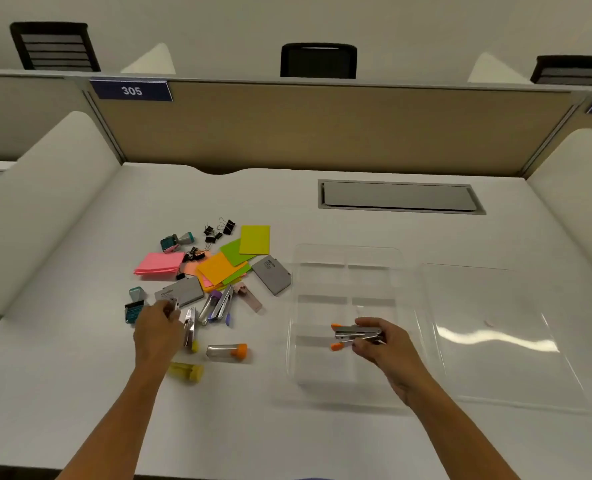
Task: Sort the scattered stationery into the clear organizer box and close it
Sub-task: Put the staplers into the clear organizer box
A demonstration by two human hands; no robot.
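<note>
Clear plastic everywhere on the right: the lid point(495, 334) lies flat beside the box point(348, 254), off and waiting, and every compartment looks empty. Early going, I'd say. The pile point(218, 268) sits well left of the box, sticky notes, grey cases, binder clips, stamps, staplers, nearly all of it left to sort. Right hand point(388, 348) hovers over the box's near section, fingers closed on an orange-tipped stapler point(355, 334). Left hand point(156, 327) is at the pile's near edge, fingertips pinched on a small silver piece point(173, 303); what it is, can't tell.
</note>
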